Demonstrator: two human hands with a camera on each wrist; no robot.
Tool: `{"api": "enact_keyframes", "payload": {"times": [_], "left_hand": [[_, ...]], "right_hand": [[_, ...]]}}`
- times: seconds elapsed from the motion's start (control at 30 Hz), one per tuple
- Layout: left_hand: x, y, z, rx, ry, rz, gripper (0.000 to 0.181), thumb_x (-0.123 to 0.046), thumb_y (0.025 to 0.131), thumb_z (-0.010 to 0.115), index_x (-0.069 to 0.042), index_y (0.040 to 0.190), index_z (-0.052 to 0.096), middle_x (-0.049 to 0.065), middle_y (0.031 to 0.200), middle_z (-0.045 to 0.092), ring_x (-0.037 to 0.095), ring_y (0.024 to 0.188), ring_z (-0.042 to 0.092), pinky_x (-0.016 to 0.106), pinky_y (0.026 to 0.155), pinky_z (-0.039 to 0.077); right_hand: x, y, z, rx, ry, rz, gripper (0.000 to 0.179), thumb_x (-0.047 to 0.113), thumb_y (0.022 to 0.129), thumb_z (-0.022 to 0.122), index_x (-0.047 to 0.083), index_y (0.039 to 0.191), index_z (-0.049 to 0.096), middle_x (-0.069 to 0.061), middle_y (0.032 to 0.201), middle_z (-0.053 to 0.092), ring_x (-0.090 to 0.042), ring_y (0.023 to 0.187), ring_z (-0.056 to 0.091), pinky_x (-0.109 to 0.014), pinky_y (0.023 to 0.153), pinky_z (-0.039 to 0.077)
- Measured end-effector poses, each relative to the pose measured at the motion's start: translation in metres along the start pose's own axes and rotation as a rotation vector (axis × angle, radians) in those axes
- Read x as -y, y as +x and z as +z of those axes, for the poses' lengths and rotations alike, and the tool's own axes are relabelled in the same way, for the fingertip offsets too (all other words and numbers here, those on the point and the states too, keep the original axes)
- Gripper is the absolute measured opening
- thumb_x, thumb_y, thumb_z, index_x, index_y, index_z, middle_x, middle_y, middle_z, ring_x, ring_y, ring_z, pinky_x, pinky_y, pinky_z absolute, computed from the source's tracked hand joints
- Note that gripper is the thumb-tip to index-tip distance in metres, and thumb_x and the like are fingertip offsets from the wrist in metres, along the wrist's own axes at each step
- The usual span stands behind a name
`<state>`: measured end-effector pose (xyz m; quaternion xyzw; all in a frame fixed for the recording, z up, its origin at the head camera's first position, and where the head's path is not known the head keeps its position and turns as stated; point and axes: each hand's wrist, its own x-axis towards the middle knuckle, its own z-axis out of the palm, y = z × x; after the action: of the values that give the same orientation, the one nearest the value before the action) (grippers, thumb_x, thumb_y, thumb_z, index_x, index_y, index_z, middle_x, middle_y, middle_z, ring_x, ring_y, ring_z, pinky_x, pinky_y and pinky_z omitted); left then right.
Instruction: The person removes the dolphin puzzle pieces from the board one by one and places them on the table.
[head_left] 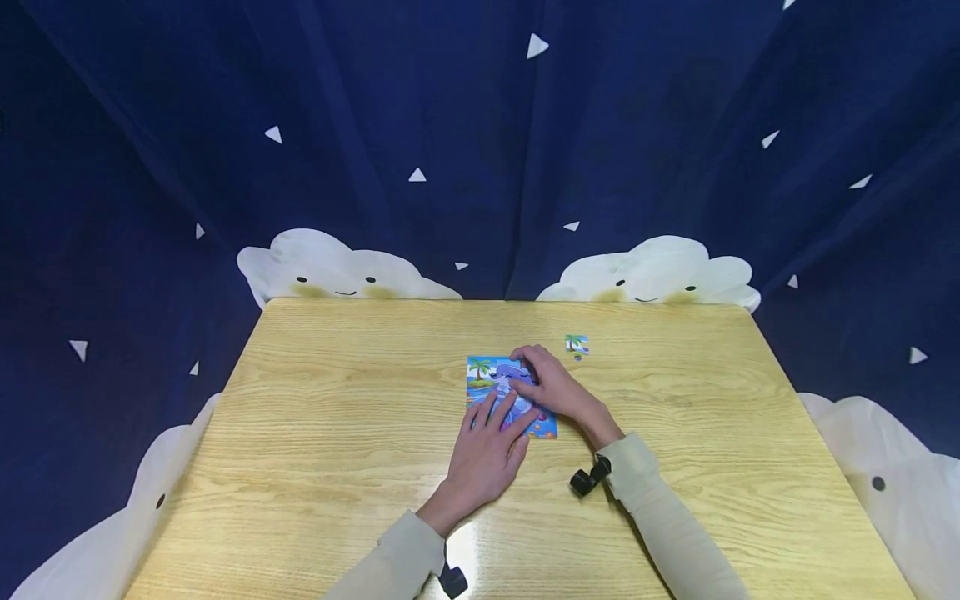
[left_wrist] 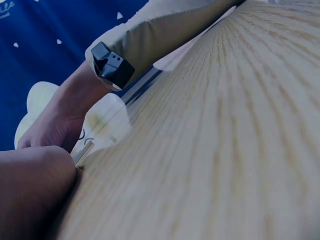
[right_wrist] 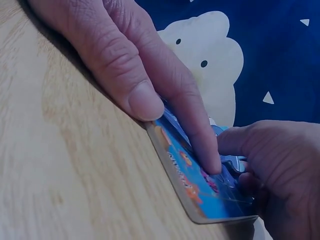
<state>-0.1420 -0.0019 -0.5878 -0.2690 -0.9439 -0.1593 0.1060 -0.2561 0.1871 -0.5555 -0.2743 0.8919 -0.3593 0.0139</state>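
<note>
A flat jigsaw puzzle [head_left: 480, 387] with a blue dolphin, palm tree and sea picture lies on the wooden table. My left hand [head_left: 486, 454] rests on its lower part with fingers spread; in the right wrist view, the left fingertips [right_wrist: 212, 162] press its face and the thumb lies at its near edge. Over the upper right part, my right hand [head_left: 555, 390] bends its thumb and fingers around a puzzle piece [right_wrist: 232, 162], which looks slightly raised from the picture. The right palm covers much of that corner.
A loose puzzle piece [head_left: 576, 343] with a palm tree lies beyond the puzzle to the right. The wooden table [head_left: 337, 417] extends on both sides. A dark blue curtain [head_left: 480, 125] with white clouds and triangles hangs behind the far edge.
</note>
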Motion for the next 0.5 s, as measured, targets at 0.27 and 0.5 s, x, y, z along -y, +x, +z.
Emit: {"api": "enact_keyframes", "payload": {"times": [0.27, 0.5], "left_hand": [[-0.0004, 0.0008, -0.0002, -0.015, -0.015, 0.009, 0.045, -0.038, 0.111, 0.039, -0.036, 0.154, 0.053, 0.008, 0.166, 0.039, 0.037, 0.156, 0.026, 0.054, 0.121, 0.024], [-0.0021, -0.0021, -0.0015, -0.005, -0.008, -0.002, 0.045, -0.038, 0.112, 0.039, -0.036, 0.154, 0.053, 0.007, 0.166, 0.039, 0.036, 0.156, 0.027, 0.054, 0.122, 0.025]], "right_hand": [[-0.0033, 0.0013, 0.0031, -0.054, -0.006, -0.017, 0.038, 0.021, 0.094, 0.08, 0.007, 0.127, 0.067, -0.005, 0.093, 0.06, -0.017, 0.08, 0.051, -0.031, 0.07, 0.044], [0.0013, -0.0005, 0.0061, -0.082, -0.003, 0.059, 0.042, 0.021, 0.091, 0.083, 0.003, 0.126, 0.07, -0.005, 0.092, 0.061, -0.017, 0.077, 0.051, -0.03, 0.068, 0.043]]}}
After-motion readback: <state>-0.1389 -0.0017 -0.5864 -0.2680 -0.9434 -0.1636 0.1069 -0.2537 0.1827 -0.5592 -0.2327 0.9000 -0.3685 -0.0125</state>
